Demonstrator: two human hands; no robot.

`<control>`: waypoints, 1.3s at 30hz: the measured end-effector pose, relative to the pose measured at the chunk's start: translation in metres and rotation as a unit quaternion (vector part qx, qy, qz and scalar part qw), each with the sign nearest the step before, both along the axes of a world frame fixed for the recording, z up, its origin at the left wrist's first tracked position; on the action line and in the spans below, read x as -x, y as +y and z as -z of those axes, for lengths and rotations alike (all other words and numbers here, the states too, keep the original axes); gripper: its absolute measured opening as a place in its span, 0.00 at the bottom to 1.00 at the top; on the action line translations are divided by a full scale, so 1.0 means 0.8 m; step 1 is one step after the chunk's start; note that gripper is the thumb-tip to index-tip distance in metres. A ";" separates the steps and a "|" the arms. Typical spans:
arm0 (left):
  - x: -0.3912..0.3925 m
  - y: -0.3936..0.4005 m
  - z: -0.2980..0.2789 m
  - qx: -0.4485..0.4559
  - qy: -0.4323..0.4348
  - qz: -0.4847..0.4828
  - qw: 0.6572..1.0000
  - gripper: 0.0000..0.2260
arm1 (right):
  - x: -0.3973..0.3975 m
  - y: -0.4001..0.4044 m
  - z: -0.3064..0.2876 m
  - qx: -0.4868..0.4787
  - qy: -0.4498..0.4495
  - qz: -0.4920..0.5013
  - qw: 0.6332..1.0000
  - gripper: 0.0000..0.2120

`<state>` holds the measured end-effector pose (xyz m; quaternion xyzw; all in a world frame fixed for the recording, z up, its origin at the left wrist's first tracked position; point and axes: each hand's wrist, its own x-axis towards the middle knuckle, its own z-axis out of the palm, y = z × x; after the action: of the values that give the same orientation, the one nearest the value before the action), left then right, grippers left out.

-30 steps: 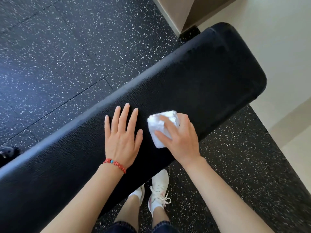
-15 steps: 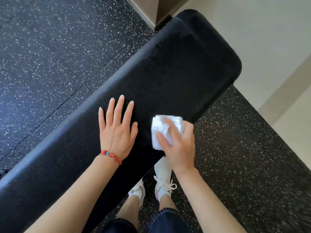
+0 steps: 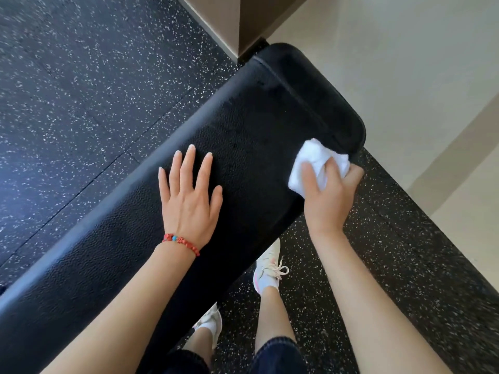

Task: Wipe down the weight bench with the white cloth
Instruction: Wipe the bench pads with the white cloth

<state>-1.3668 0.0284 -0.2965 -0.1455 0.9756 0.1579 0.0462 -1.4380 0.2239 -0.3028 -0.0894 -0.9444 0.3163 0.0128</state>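
Black padded weight bench point(image 3: 243, 125) carries a flat, open left hand point(image 3: 189, 195) mid-pad, while the right hand point(image 3: 328, 195) grips a white cloth point(image 3: 316, 160) near its end.

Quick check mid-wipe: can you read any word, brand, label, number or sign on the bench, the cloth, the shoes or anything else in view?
None: no readable text in the head view.
Black textured padded weight bench: no logo or label visible.
Crumpled white cloth in the right hand: plain.
White lace-up shoes: any marking too blurred to read.
Red beaded bracelet at the left hand: beads only.
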 end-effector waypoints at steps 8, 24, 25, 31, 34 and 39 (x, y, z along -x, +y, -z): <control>-0.003 0.001 0.011 0.024 -0.011 -0.005 1.000 0.25 | 0.007 -0.013 -0.006 -0.007 -0.022 -0.163 0.986 0.17; -0.003 0.000 0.008 0.022 -0.001 -0.077 0.997 0.25 | -0.008 -0.063 -0.009 -0.002 -0.023 -0.230 0.973 0.17; -0.003 -0.002 0.009 0.022 -0.002 -0.084 0.996 0.25 | 0.003 -0.065 -0.009 -0.009 -0.013 -0.238 0.971 0.16; -0.006 -0.007 0.014 0.029 0.008 -0.088 0.996 0.25 | 0.131 -0.123 -0.005 -0.024 0.049 -0.180 0.982 0.14; -0.003 -0.004 0.013 0.023 0.008 -0.100 0.995 0.24 | 0.139 -0.137 -0.003 -0.034 0.050 -0.175 0.983 0.15; 0.005 0.000 0.009 0.015 0.000 -0.118 0.993 0.24 | 0.068 -0.124 -0.009 -0.014 0.021 -0.310 0.951 0.15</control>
<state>-1.3704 0.0286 -0.3038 -0.2606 0.9538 0.1476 0.0255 -1.4922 0.1250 -0.2955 0.2142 -0.9295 0.2931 -0.0651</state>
